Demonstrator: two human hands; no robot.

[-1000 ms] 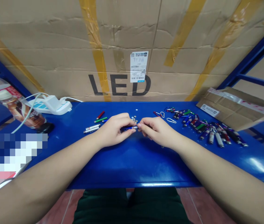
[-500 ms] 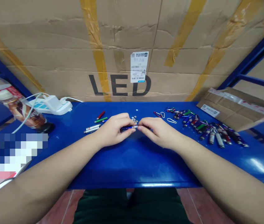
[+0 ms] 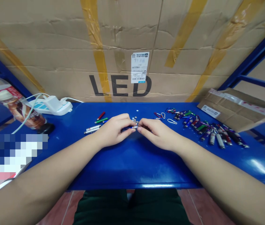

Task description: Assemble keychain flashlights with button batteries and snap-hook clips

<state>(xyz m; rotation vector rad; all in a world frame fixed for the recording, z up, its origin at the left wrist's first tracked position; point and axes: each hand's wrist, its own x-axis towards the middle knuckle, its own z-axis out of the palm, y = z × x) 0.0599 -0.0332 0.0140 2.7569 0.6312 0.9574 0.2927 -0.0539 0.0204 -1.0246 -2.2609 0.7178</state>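
My left hand (image 3: pixel 118 129) is closed round a slim blue mini flashlight (image 3: pixel 129 127) with a silver end, held level just over the table. At that silver end, the fingertips of my right hand (image 3: pixel 157 131) are pinched together and touch it. Whether they also hold a small part is hidden. Just behind my fingertips lie several button cells (image 3: pixel 135 118). To the left of my left hand are a red tube (image 3: pixel 100 116), a green tube (image 3: pixel 101 120) and silver tubes (image 3: pixel 93 128).
Finished-looking mini flashlights (image 3: pixel 213 136) with clips lie piled at the right, near loose carabiners (image 3: pixel 171 121). A small carton (image 3: pixel 240 109) stands at the right. A power strip (image 3: pixel 52 106) and bottles (image 3: pixel 22 109) are at the left; a big carton (image 3: pixel 71 62) walls the back.
My right fingers have shifted slightly at the silver end of the flashlight. My left hand has stayed in place round it.
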